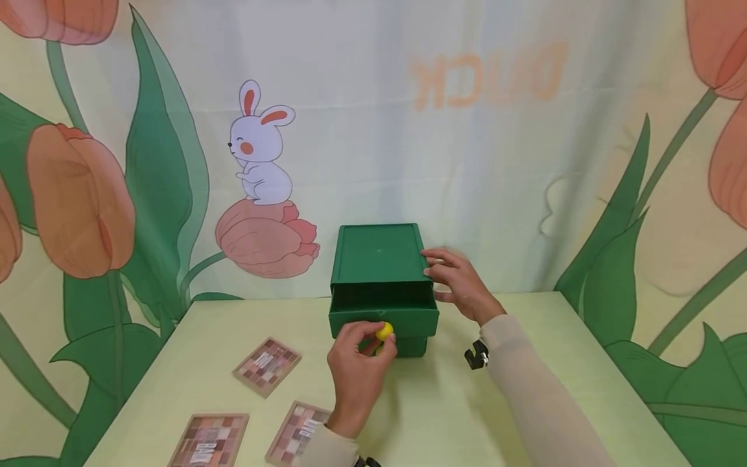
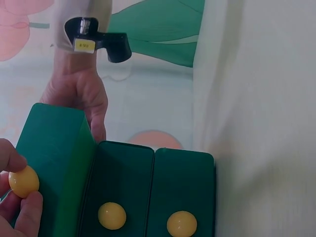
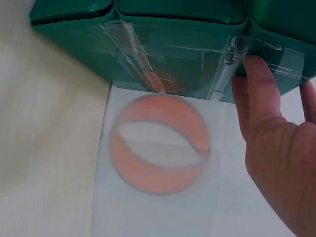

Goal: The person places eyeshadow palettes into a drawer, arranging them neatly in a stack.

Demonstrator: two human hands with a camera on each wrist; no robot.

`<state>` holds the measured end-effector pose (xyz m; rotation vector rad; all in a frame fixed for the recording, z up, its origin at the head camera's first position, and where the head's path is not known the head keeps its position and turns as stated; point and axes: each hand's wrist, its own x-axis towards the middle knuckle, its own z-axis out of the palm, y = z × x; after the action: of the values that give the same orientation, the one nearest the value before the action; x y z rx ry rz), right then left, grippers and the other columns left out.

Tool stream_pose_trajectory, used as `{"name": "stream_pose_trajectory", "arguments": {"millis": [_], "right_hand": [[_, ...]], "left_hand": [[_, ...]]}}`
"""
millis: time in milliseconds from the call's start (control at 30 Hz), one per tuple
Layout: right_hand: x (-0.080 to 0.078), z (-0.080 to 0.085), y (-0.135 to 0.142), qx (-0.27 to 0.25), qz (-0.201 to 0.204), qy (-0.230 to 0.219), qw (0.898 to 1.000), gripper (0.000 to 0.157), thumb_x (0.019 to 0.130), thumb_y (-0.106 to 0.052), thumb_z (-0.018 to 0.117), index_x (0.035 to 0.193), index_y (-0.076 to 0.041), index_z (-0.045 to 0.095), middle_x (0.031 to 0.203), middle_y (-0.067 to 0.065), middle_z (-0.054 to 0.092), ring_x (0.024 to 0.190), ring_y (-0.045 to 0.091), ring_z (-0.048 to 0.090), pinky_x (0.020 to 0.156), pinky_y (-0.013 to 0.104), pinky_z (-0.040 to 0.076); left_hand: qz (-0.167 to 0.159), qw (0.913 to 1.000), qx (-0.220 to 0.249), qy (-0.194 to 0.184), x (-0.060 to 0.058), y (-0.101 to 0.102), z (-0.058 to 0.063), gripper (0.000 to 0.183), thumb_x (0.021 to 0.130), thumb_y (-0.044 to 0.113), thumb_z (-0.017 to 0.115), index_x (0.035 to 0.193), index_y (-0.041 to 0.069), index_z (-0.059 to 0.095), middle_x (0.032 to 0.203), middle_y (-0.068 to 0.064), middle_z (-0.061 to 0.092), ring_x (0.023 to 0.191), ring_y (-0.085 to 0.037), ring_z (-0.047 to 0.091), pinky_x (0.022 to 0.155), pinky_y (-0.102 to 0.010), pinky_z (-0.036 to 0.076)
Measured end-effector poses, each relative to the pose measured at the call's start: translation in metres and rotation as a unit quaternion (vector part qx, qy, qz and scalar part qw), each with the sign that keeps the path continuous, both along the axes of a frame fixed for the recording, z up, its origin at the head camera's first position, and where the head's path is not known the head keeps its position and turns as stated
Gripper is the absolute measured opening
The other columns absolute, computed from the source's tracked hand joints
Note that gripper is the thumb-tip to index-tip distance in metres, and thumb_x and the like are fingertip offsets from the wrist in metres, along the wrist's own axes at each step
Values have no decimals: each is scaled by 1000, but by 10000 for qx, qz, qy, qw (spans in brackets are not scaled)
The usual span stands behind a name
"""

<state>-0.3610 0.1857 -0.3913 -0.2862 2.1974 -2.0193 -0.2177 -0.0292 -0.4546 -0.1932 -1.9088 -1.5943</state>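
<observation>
- One green box [image 1: 379,253] of three drawers stands on the pale table [image 1: 163,376], near the printed curtain [image 1: 373,149].
- Top drawer [image 1: 411,322]: partly pulled out, its front ahead of the two lower drawers.
- Left hand [image 1: 358,373]: thumb and fingers pinch the top drawer's yellow knob [image 1: 384,331].
- Lower drawers: each bears a yellow knob, as the left wrist view confirms.
- Right hand [image 1: 463,285]: fingers spread apart, touching the box's right side beside clear tape [image 3: 224,74].
- Three flat checkered packs [image 1: 267,367] lie on the table, left of the box.
</observation>
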Motion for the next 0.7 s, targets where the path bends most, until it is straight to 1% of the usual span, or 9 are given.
{"name": "stream_pose_trajectory", "arguments": {"millis": [133, 333, 500, 700], "right_hand": [[-1, 0, 0, 37, -21, -24, 10000, 49, 104, -24, 60, 153, -21, 55, 162, 10, 49, 140, 39, 56, 107, 58, 54], [0, 0, 0, 33, -7, -33, 10000, 49, 104, -23, 60, 153, -21, 54, 163, 10, 48, 141, 39, 55, 107, 59, 53], [0, 0, 0, 21, -18, -35, 10000, 49, 105, -24, 60, 153, -21, 54, 163, 10, 48, 142, 40, 55, 110, 63, 51], [-1, -2, 0, -8, -47, -52, 10000, 49, 105, -25, 60, 153, -21, 54, 163, 9, 49, 141, 40, 55, 110, 63, 50]], "left_hand": [[28, 9999, -62, -92, 6, 1, 0, 19, 82, 8, 90, 97, 16, 81, 103, 2, 69, 98, -13, 73, 82, -29, 64], [20, 9999, -96, -86, 17, 1, 1, 22, 81, 3, 90, 97, 16, 81, 102, 2, 68, 97, -14, 72, 82, -30, 64], [96, 9996, -260, -114, 26, 2, 1, 20, 82, 7, 90, 97, 17, 81, 102, 4, 67, 97, -11, 71, 82, -28, 63], [85, 9995, -276, -105, 37, 2, -2, 19, 82, 6, 89, 94, 18, 80, 101, 5, 67, 97, -10, 72, 82, -26, 63]]}}
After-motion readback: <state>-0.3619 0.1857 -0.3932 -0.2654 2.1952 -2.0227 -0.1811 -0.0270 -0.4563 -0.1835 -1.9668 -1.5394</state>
